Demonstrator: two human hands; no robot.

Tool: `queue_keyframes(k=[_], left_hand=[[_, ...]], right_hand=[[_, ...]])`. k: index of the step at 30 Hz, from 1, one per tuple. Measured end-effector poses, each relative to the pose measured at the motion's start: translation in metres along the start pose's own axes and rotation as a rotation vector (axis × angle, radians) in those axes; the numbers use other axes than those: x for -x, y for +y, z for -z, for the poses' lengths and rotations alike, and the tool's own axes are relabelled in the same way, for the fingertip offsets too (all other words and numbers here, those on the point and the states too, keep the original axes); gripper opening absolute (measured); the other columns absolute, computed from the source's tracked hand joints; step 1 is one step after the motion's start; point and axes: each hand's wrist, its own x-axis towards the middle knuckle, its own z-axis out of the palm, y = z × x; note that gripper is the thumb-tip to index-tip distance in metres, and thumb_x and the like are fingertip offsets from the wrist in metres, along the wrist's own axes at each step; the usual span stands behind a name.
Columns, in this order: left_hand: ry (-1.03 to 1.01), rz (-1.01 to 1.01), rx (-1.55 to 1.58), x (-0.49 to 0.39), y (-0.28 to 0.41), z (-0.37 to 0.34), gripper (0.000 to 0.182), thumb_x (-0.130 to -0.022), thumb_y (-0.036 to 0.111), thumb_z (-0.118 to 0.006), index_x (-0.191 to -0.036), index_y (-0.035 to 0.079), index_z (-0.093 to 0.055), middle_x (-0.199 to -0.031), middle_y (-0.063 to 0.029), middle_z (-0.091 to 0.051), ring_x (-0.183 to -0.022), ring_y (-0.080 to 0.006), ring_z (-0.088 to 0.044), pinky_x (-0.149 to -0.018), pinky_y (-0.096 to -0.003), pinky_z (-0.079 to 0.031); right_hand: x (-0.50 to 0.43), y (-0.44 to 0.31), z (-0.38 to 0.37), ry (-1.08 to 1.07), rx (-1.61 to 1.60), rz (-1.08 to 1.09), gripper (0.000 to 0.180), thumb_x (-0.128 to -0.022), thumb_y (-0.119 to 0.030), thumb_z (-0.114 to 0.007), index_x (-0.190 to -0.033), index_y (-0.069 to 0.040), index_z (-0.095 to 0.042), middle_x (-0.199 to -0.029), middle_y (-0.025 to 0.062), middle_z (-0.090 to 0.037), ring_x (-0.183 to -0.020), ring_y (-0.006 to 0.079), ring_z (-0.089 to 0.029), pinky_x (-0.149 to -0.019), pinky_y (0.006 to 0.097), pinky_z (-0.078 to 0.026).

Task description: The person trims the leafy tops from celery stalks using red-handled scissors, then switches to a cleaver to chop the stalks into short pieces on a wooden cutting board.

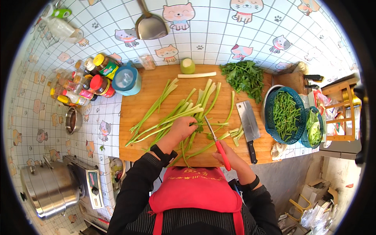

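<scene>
My left hand (183, 127) grips a thin green celery stalk (216, 124) above the wooden board. In my right hand (232, 157) is a pair of red-handled scissors (212, 130), their blades beside the leafy part of that stalk. Loose celery stalks (154, 108) lie across the board, several under and around my left hand. Short celery pieces (237, 135) lie to the right of the scissors, next to a cleaver (248, 120) with a black handle. A heap of celery leaves (245, 77) sits at the board's back right.
The wooden board (132, 102) holds a cut green radish (187, 66) and a white-green stalk (196, 75) at its back. Blue baskets hold cut green beans (286, 114) and lettuce (313, 129) on the right. Seasoning jars (102, 85) and a lidded blue container (127, 79) stand left; a steel pot (50, 188) is lower left.
</scene>
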Motion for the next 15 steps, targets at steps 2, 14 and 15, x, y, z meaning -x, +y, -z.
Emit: queue_keyframes(k=[2,14,15], left_hand=[[-0.015,0.015,0.004,-0.007,0.003,-0.006,0.021,-0.075,0.023,-0.064,-0.086,0.005,-0.066,-0.072,-0.0161,-0.062,-0.066,-0.0316,-0.058,-0.060,-0.0390,-0.045],[-0.098,0.179,0.151,-0.039,0.003,-0.050,0.021,-0.077,0.020,-0.065,-0.088,0.002,-0.065,-0.065,-0.0088,-0.059,-0.057,-0.0161,-0.053,-0.055,-0.0307,-0.042],[-0.082,0.210,0.249,-0.042,0.001,-0.054,0.019,-0.078,0.019,-0.065,-0.087,0.002,-0.065,-0.066,-0.0061,-0.059,-0.055,-0.0134,-0.052,-0.052,-0.0284,-0.041]], right_hand=[[0.005,0.001,0.010,-0.036,-0.073,-0.073,0.064,-0.084,-0.015,-0.061,-0.135,-0.005,-0.024,-0.084,0.0057,-0.049,-0.066,0.0104,-0.050,-0.054,0.0236,-0.043],[0.010,0.015,0.045,0.050,-0.258,-0.056,0.058,-0.083,-0.016,-0.063,-0.129,-0.002,-0.029,-0.074,0.0034,-0.047,-0.054,0.0090,-0.044,-0.046,0.0249,-0.037],[0.012,0.015,0.048,0.044,-0.254,-0.065,0.058,-0.083,-0.016,-0.063,-0.129,-0.002,-0.030,-0.075,0.0034,-0.047,-0.055,0.0088,-0.044,-0.046,0.0245,-0.037]])
